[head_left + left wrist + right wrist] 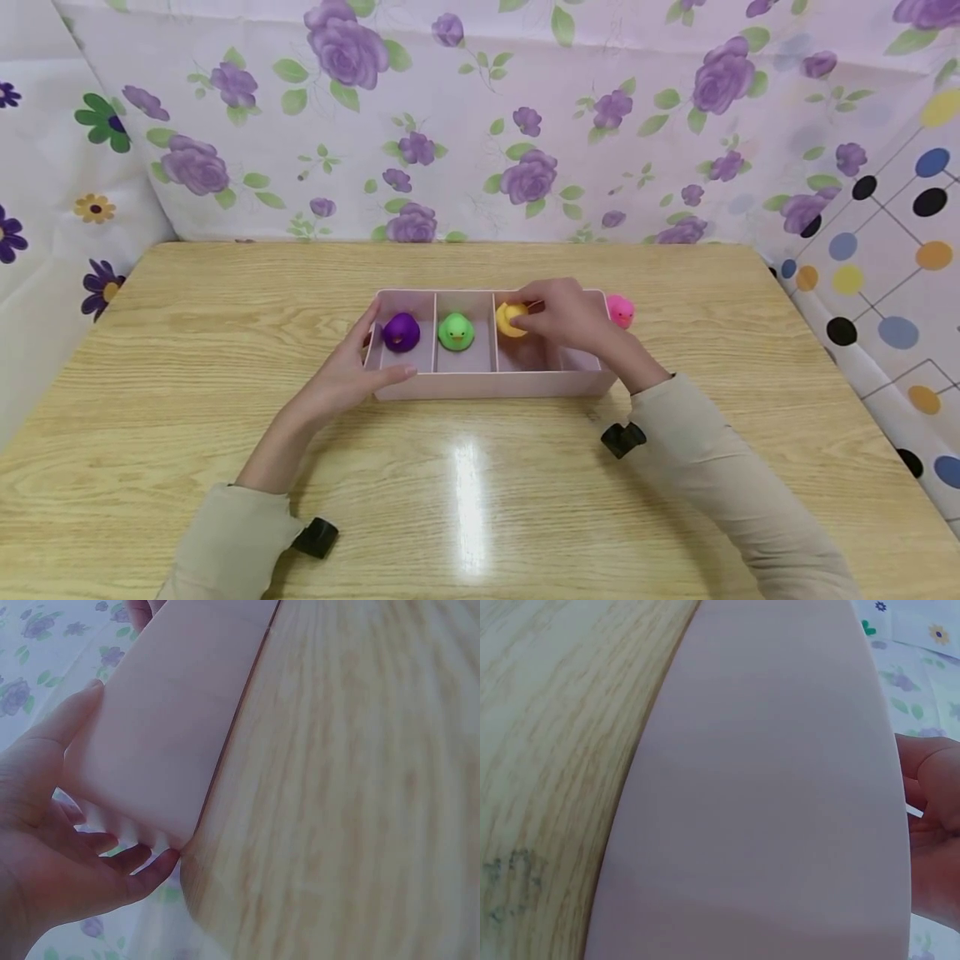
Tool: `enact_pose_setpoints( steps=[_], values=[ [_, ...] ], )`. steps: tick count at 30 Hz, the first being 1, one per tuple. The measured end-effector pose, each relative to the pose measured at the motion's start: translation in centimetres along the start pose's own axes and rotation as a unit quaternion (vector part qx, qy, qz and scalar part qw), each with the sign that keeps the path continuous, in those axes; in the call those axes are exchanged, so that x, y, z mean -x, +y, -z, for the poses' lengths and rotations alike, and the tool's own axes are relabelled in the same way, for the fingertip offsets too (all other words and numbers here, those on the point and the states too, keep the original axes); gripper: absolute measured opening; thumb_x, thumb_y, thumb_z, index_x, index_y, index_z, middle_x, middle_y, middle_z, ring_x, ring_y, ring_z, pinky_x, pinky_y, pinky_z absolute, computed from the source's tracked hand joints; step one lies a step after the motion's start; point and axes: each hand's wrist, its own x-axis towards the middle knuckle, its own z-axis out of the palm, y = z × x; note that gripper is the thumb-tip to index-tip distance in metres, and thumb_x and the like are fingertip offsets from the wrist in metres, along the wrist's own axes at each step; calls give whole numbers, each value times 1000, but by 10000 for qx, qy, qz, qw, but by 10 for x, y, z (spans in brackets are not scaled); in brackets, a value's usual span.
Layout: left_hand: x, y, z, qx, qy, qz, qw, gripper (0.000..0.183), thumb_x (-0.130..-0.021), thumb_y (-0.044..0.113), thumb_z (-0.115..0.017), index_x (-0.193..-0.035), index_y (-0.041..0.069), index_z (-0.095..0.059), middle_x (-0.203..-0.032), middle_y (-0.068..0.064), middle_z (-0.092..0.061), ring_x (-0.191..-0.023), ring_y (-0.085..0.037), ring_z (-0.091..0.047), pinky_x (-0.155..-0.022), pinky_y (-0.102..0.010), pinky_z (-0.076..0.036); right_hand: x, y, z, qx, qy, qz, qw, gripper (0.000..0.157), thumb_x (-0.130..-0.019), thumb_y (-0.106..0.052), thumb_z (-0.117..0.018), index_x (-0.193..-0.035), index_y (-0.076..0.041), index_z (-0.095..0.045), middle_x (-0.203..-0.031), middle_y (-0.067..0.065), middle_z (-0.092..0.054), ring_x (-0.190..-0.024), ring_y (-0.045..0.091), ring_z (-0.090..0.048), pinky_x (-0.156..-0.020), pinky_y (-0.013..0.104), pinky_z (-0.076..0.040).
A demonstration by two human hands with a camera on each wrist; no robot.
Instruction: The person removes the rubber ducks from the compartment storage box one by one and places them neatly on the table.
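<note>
A long pale pink box [487, 385] with four compartments lies across the table. My left hand [348, 371] grips its left end, thumb over the front rim and fingers against the end wall; the left wrist view shows these fingers [161, 874] at the corner. My right hand [566, 315] reaches into the third compartment and holds a yellow rubber duck [510, 320] between thumb and fingers. A purple duck [401, 332] sits in the leftmost compartment, a green duck [456, 332] in the second. In the right wrist view, the box's front wall [757, 780] partly hides the right hand [937, 802].
A pink duck [621, 311] stands outside the box by its right end, partly hidden behind my right hand. The wooden table [225, 333] meets a flowered cloth [465, 125] at the back, with patterned cloths at both sides. Black devices [317, 538] sit at both cuffs.
</note>
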Motion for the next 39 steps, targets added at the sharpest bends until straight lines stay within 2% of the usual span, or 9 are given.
enact_pose_setpoints(
  steps=[5, 12, 21, 39],
  values=[
    [1, 0, 0, 44, -28, 14, 10000, 107, -85, 28, -75, -156, 25, 5, -159, -18, -8, -142, -39, -15, -108, -61, -20, 2, 0, 3, -163, 25, 20, 9999, 30, -87, -9, -72, -116, -1, -70, -109, 11, -69, -92, 22, -64, -80, 31, -54],
    [0, 0, -1, -19, -6, 42, 10000, 107, -85, 29, -75, -156, 25, 4, -159, -18, -8, -142, -40, -15, -108, -61, -20, 3, 1, 6, -195, 50, -17, 9998, 28, -88, -12, -71, -115, -2, -71, -109, 11, -68, -94, 22, -64, -82, 33, -53],
    [1, 0, 0, -46, -7, 56, 10000, 107, -85, 29, -75, -156, 26, 4, -159, -19, -9, -142, -40, -15, -108, -61, -20, 5, 5, 10, -371, 260, 240, 9987, 28, -85, -7, -73, -111, 2, -71, -104, 13, -70, -91, 23, -65, -82, 33, -53],
    [1, 0, 0, -69, -17, 48, 10000, 108, -84, 31, -76, -156, 27, 4, -159, -17, -7, -142, -40, -14, -108, -62, -19, 13, 11, 27, -306, 264, 587, 9975, 24, -88, -7, -70, -111, 1, -71, -107, 12, -70, -96, 23, -63, -85, 36, -53]
  ],
)
